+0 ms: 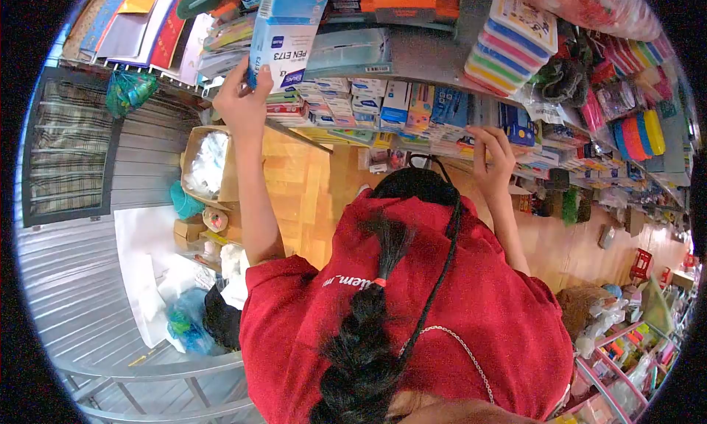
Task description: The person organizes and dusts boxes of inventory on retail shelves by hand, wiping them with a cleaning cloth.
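Two hands are up at a crowded stationery shelf, both belonging to a person in a red shirt with a long dark braid down the back.

At the far left of the frame stands a dark metal grille, with a green net bag hanging at its upper corner. Just right of that, lower down, an open cardboard carton with white stuff in it sits near the wooden floor.

Left of centre, near the top, the left hand is raised with its grip closed around the bottom end of a tall blue-and-white pen box. The thumb is across the front and the fingers wrap behind. The box stands upright against the shelf edge, above rows of small boxes.

Right of centre, the right hand rests on the front of a lower row of packets. Its fingers are curled loosely over their edges, and I cannot tell whether its grip has closed on any one of them.

Above it, in the upper right, a stack of pastel lidded containers leans on the shelf top. Farther right hang bright coloured discs.
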Demonstrator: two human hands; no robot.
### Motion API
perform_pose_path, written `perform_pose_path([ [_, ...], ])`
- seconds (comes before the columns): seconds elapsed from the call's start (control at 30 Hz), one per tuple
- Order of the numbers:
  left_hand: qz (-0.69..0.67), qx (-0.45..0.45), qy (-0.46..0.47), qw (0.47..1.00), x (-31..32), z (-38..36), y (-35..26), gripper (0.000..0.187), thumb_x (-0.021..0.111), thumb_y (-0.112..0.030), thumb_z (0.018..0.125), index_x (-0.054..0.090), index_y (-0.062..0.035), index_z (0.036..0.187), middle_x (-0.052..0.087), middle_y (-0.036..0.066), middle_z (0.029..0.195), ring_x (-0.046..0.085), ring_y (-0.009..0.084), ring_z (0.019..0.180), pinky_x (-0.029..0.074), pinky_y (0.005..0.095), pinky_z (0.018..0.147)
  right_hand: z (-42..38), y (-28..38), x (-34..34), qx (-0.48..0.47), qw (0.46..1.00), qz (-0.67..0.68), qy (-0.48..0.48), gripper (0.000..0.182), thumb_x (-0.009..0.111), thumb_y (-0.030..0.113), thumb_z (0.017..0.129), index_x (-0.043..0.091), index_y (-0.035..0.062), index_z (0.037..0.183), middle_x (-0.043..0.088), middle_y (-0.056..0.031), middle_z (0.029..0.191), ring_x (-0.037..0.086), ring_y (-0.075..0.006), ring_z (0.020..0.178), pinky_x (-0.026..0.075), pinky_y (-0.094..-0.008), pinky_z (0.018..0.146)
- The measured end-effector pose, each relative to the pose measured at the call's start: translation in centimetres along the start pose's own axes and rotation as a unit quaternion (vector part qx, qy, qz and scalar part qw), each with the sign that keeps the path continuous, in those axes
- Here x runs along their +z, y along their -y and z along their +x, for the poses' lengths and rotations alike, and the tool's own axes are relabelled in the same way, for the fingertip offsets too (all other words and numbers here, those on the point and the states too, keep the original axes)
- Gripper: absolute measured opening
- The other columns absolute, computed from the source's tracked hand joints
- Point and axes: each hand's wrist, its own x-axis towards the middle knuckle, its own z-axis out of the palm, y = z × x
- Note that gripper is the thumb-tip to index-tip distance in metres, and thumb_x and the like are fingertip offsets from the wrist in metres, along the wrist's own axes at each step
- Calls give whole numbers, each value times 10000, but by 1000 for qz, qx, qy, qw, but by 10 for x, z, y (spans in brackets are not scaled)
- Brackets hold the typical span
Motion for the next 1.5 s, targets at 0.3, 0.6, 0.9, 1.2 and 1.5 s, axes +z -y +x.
perform_pose_path([
  [0.3, -284, -198, -25, 938, -2, -18, 17, 317, 629, -211, 859, 631, 91, 956, 631, 62, 825, 566, 104, 726, 465, 232, 630, 9, 22, 6, 51, 997, 53, 34, 252, 557, -46, 790, 671, 79, 976, 607, -118, 853, 597, -263, 799, 466, -314, 708],
  [0.6, -428, -386, -18, 817, 11, -100, -22, 177, 564, -144, 855, 603, 28, 858, 622, 66, 818, 603, 131, 723, 504, 272, 648, 11, 60, 16, 178, 932, 294, 115, 477, 506, 52, 898, 354, 57, 1350, 634, -100, 858, 601, -146, 793, 472, -297, 758],
  [0.9, -391, -420, 295, 764, 29, -142, -36, 271, 575, -201, 842, 637, 62, 870, 645, 76, 830, 594, 122, 709, 454, 256, 639, 4, 51, -1, 214, 884, 398, 119, 700, 549, 277, 899, 177, 36, 1441, 408, -151, 1359, 476, -220, 1162, 347, -355, 989],
  [1.2, -232, -430, 553, 675, 74, -104, -21, 364, 580, -310, 838, 653, 35, 926, 618, 56, 834, 553, 126, 802, 430, 267, 729, 3, -13, -51, 139, 816, 479, 293, 645, 686, 347, 792, 449, 21, 1295, 410, -133, 1370, 375, -254, 1282, 277, -400, 1069],
  [1.5, -240, -318, 664, 633, 136, -91, -16, 367, 584, -368, 842, 651, -22, 944, 626, 50, 905, 574, 89, 802, 440, 218, 693, -9, 3, -49, 196, 817, 362, 403, 735, 729, 340, 733, 443, 18, 1328, 463, -115, 1363, 409, -216, 1265, 310, -363, 1057],
])
